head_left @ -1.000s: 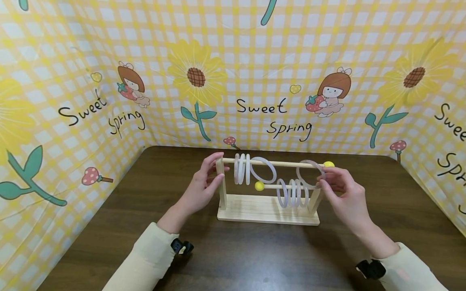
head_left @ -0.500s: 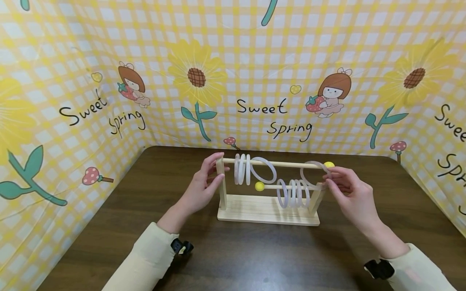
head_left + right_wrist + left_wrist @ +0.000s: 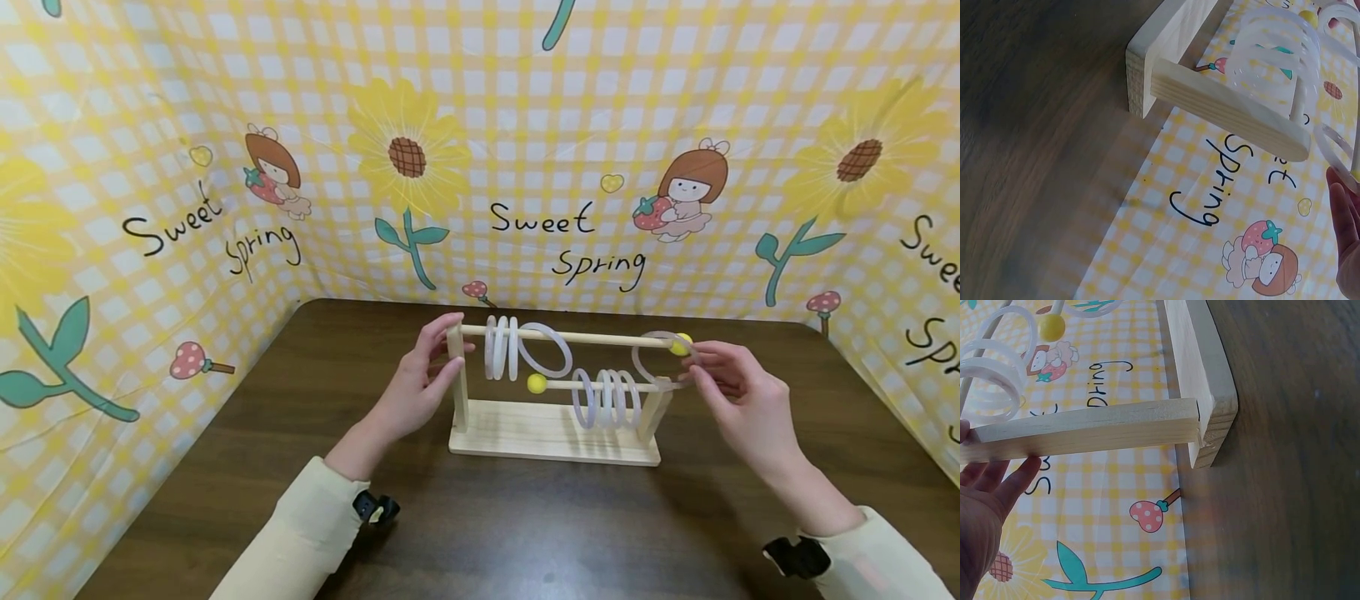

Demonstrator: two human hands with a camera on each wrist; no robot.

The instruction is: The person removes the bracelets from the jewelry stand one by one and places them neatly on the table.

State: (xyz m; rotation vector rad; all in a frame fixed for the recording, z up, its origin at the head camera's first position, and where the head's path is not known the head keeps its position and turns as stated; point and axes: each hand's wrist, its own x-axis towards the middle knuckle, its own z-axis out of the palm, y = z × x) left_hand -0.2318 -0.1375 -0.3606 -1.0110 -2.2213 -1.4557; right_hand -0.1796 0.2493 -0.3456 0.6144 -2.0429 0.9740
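Note:
A wooden stand [image 3: 525, 429] has two rods, each tipped with a yellow ball, and translucent rings hang on both. My left hand [image 3: 420, 375] holds the top of the left post [image 3: 457, 392], thumb in front and fingers behind. At the far end of the upper rod [image 3: 600, 338], my right hand [image 3: 750, 404] pinches a pale ring [image 3: 635, 357] between thumb and fingers. That ring surrounds the upper yellow ball [image 3: 681, 344] in the head view. Several rings [image 3: 513, 358] hang near the left post, with one tilted ring [image 3: 566, 354] beside them.
The lower rod [image 3: 558, 385] carries several more rings [image 3: 587, 408] near the right post [image 3: 652, 412], its yellow ball [image 3: 537, 383] pointing left. A dark wooden table [image 3: 525, 533] bears the stand. Yellow checked cloth [image 3: 525, 150] walls off the back and sides.
My right hand has moved right, drawing the pinched ring along the upper rod to the yellow ball at its end. My left hand stays on the post.

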